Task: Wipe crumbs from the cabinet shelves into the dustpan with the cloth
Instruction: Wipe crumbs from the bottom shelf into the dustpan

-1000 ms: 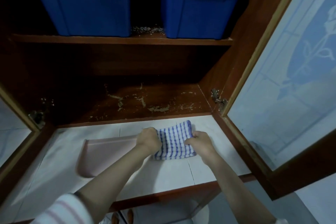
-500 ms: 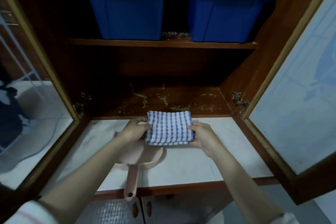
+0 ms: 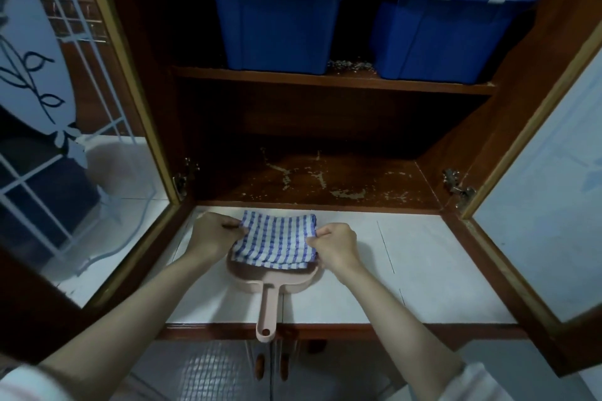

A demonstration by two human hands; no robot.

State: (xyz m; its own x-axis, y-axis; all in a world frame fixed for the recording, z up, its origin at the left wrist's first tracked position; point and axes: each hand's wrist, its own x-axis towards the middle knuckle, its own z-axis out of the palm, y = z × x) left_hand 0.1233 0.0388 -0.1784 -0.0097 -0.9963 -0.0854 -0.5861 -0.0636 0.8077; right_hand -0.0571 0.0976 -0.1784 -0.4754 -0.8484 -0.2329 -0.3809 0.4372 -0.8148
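A folded blue-and-white checked cloth (image 3: 276,239) is held over the pink dustpan (image 3: 272,286), which lies on the white tiled counter (image 3: 423,270) with its handle pointing toward me over the front edge. My left hand (image 3: 211,234) pinches the cloth's left edge and my right hand (image 3: 335,244) grips its right edge. Pale crumbs (image 3: 345,194) are scattered over the brown lower shelf (image 3: 391,179) just behind the cloth. More crumbs (image 3: 350,64) lie on the upper shelf (image 3: 325,78) between the two bins.
Two blue lidded bins (image 3: 277,19) (image 3: 446,32) stand on the upper shelf. Glass cabinet doors hang open at the left (image 3: 65,140) and right (image 3: 553,189), with metal hinges (image 3: 457,187) at the lower shelf's corners. Lower cupboard doors are below the counter edge.
The view has shifted right, so the cabinet now sits centred. Both hands have kept hold of the cloth, which has moved over the dustpan; the dustpan's handle now points toward me.
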